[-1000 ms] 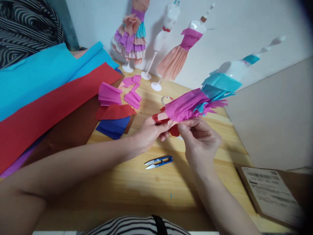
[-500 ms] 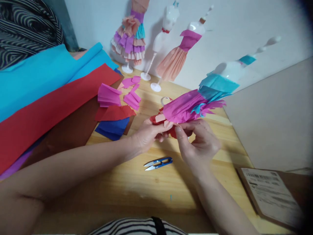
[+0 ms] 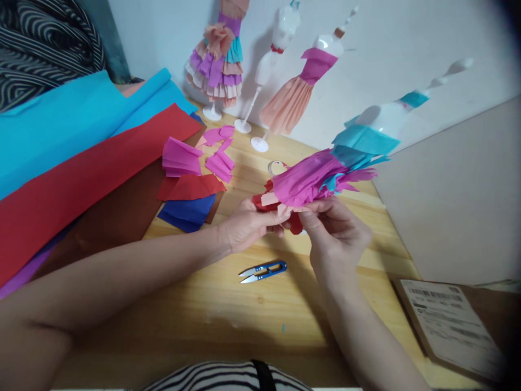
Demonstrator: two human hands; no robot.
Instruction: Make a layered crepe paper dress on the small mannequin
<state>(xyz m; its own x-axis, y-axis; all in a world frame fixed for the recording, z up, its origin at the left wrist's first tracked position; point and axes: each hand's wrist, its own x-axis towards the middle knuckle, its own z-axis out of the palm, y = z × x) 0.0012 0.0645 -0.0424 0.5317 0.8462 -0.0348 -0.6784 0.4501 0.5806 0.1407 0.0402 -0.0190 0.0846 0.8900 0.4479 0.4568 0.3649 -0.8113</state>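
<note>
A small white dress-form mannequin [image 3: 385,117] tilts to the right above the table, wearing a teal crepe-paper top and a magenta paper skirt [image 3: 303,176]. At the skirt's lower edge, my left hand [image 3: 258,225] is closed on pale peach paper strips [image 3: 271,199]. My right hand [image 3: 336,228] pinches the same peach paper between thumb and finger, just under the skirt. Red paper [image 3: 296,224] shows below and between my hands. Blue-handled thread snips [image 3: 264,271] lie on the table in front of them.
Several dressed and bare mannequins, one in a magenta and peach dress [image 3: 303,89], stand along the wall. Cut paper scraps [image 3: 181,157] and large red paper [image 3: 122,141] lie on the left. A cardboard box [image 3: 451,326] sits at the right. A tape roll [image 3: 277,167] is behind the skirt.
My right hand has shifted slightly right along the peach paper, and its fingers have drawn closer to the skirt's edge. The mannequin has moved a little to the right.
</note>
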